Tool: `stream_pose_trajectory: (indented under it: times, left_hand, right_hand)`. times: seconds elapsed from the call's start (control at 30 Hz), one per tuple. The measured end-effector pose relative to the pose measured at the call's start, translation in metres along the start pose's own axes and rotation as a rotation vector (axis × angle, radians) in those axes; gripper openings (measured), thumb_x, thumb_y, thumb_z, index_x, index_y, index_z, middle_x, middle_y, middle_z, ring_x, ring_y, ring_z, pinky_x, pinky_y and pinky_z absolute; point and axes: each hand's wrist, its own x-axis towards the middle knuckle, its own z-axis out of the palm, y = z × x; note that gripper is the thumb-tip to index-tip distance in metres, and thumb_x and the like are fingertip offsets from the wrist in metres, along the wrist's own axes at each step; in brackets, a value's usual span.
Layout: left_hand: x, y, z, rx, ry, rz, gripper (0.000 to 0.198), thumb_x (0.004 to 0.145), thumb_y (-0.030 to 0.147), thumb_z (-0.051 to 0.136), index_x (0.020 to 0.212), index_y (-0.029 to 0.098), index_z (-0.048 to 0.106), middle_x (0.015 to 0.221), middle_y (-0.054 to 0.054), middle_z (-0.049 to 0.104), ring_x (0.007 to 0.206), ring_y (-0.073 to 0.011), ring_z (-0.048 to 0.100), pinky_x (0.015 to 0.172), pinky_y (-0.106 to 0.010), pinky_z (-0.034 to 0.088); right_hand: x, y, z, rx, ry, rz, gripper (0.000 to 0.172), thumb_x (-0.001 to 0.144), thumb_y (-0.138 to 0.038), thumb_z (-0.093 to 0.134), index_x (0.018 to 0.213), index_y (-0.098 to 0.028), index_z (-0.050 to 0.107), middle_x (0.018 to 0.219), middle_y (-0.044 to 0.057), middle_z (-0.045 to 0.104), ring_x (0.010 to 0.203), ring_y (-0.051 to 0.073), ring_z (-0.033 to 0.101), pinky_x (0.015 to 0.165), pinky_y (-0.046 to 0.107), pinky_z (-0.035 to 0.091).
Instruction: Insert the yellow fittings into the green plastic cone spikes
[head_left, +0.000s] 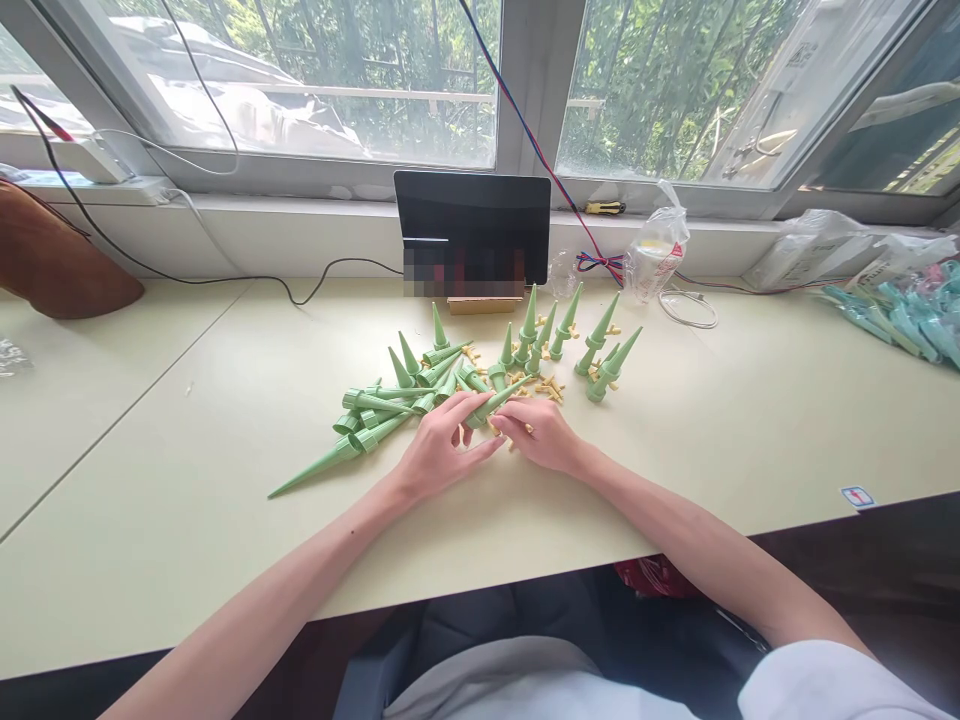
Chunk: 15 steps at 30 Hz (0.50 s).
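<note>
My left hand [448,447] is closed around a green plastic watering spike [496,400], which lies tilted with its tip to the upper right. Close beside it, the fingers of my right hand [546,432] are pinched together at the spike's wide end. Whatever they hold is hidden, though a bit of yellow shows nearby. Left of my hands lies a heap of green spikes [382,405], some on their sides and some upright. Small yellow valves [551,388] are scattered just beyond my right hand. Several spikes with yellow valves fitted [606,370] stand upright at the back right.
A dark-screened tablet [474,225] leans on a cardboard piece [485,304] below the window. Black cable [292,290] runs left from it. At the right are a bagged cup [657,255], a coiled white cable [690,310] and teal bagged items [911,310]. A brown bag [60,260] sits left.
</note>
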Motion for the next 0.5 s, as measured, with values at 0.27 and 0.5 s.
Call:
stream_pose_trajectory:
  times: [0.27, 0.5]
  left_hand:
    - [-0.0016, -0.0035, 0.0019, 0.06, 0.013, 0.002, 0.038, 0.085, 0.034, 0.065, 0.121, 0.021, 0.063, 0.105, -0.006, 0.067, 0.052, -0.0063, 0.051, 0.054, -0.023, 0.049]
    - [-0.0025, -0.0039, 0.0024, 0.082, 0.035, -0.009, 0.035, 0.083, 0.032, 0.067, 0.115, 0.017, 0.066, 0.101, -0.006, 0.069, 0.05, -0.0059, 0.051, 0.051, -0.022, 0.046]
  right_hand:
    - [0.0008, -0.0011, -0.0006, -0.003, -0.022, 0.005, 0.033, 0.102, -0.032, 0.046, 0.077, -0.018, 0.061, 0.066, 0.002, 0.064, 0.06, 0.013, 0.058, 0.057, 0.024, 0.045]
    - [0.0019, -0.0012, -0.0007, 0.053, 0.001, 0.012, 0.033, 0.101, -0.037, 0.049, 0.079, -0.017, 0.064, 0.068, 0.002, 0.065, 0.059, 0.012, 0.058, 0.058, 0.024, 0.046]
